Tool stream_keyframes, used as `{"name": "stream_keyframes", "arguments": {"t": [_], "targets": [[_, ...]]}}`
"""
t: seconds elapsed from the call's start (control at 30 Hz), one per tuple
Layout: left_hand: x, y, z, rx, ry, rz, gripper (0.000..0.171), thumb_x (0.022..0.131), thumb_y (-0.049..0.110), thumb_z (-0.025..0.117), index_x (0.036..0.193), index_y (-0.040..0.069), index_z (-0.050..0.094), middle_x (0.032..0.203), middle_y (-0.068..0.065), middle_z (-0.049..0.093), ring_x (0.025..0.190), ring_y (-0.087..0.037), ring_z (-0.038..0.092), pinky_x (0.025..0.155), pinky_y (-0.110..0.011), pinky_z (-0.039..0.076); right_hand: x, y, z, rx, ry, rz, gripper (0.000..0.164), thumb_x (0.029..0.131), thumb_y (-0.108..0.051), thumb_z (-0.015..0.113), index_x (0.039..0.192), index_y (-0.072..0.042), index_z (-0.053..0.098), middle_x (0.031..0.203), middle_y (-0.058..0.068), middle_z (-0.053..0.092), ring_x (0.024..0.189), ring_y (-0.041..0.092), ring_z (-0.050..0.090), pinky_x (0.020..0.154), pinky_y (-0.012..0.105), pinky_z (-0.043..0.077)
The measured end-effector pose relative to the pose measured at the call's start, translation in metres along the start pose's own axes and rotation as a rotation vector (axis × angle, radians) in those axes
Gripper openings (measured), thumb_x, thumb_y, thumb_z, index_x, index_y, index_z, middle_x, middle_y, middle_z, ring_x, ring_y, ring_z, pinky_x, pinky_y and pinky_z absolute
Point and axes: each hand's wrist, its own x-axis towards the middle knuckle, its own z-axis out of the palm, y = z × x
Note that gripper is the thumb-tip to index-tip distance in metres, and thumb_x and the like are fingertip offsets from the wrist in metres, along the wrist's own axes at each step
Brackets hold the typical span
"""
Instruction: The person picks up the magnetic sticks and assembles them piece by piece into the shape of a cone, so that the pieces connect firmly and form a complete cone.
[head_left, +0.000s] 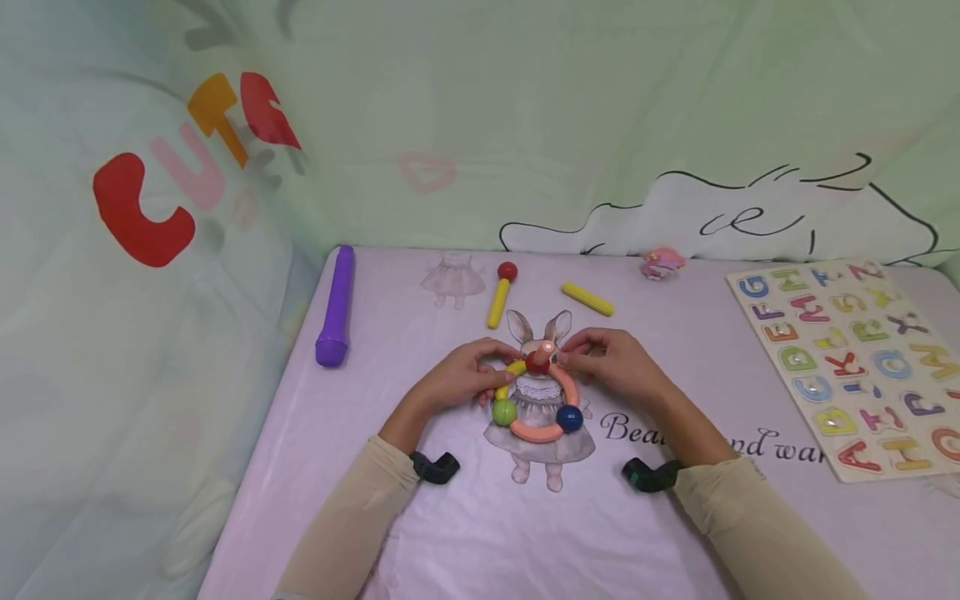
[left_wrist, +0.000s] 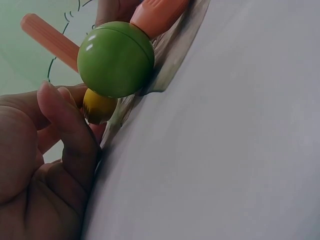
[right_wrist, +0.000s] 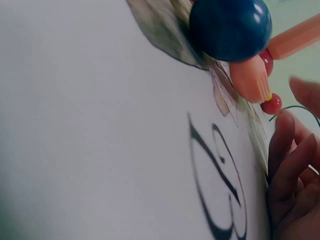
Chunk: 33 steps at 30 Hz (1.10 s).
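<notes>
Yellow curved rod (head_left: pixel 516 367) pinched by L fingers (head_left: pixel 491 347), R fingers (head_left: pixel 588 337) parted nr red ball (head_left: pixel 535 363), pale tbl (head_left: pixel 465 542) below

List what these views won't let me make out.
Head: letter board, cut off by right edge.
Head: printed lettering, partly covered by right forearm.
Head: pink toy, too small to identify.
Left wrist: yellow piece, partly hidden by green ball.
Right wrist: right hand, cut off by right edge.
</notes>
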Motion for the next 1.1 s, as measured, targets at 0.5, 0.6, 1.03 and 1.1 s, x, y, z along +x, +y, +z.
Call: {"name": "stream_keyframes", "arguments": {"t": [0.5,0.6,1.03,1.1], "targets": [[0.001,-0.002,0.001,0.003,-0.008,0.000,0.033,0.098,0.023,0.070,0.131,0.021,0.065,0.103,-0.001,0.067,0.052,-0.012,0.053,0.052,-0.023,0.048,0.017,0.015,-0.030,-0.066,0.453,-0.027,0.051,0.092,-0.054,0.071,0.124,-0.013,0.067,0.096,0.009,0.059,0.080,0.022,0.050,0.064,0.029,0.040],[0.001,-0.001,0.001,0.006,-0.015,0.002,0.034,0.098,0.024,0.070,0.131,0.021,0.065,0.101,-0.002,0.068,0.052,-0.012,0.053,0.053,-0.023,0.048,0.021,0.019,-0.036,-0.106,0.455,0.004,0.054,0.093,-0.053,0.071,0.128,-0.012,0.065,0.099,0.011,0.058,0.086,0.025,0.047,0.069,0.033,0.037],[-0.001,0.003,0.000,0.022,-0.029,0.017,0.037,0.099,0.024,0.069,0.135,0.018,0.062,0.096,-0.001,0.067,0.052,-0.011,0.053,0.053,-0.024,0.048,0.032,0.020,-0.041,-0.171,0.327,0.037,0.036,0.097,-0.038,0.070,0.118,-0.009,0.066,0.087,0.010,0.065,0.068,0.021,0.057,0.056,0.028,0.043],[-0.001,0.006,-0.001,0.057,-0.032,0.038,0.039,0.099,0.024,0.069,0.136,0.017,0.061,0.103,-0.002,0.067,0.052,-0.012,0.054,0.052,-0.024,0.047,0.032,0.020,-0.042,-0.179,0.317,0.028,0.035,0.098,-0.038,0.069,0.118,-0.010,0.066,0.088,0.010,0.065,0.069,0.022,0.057,0.056,0.027,0.043]]}}
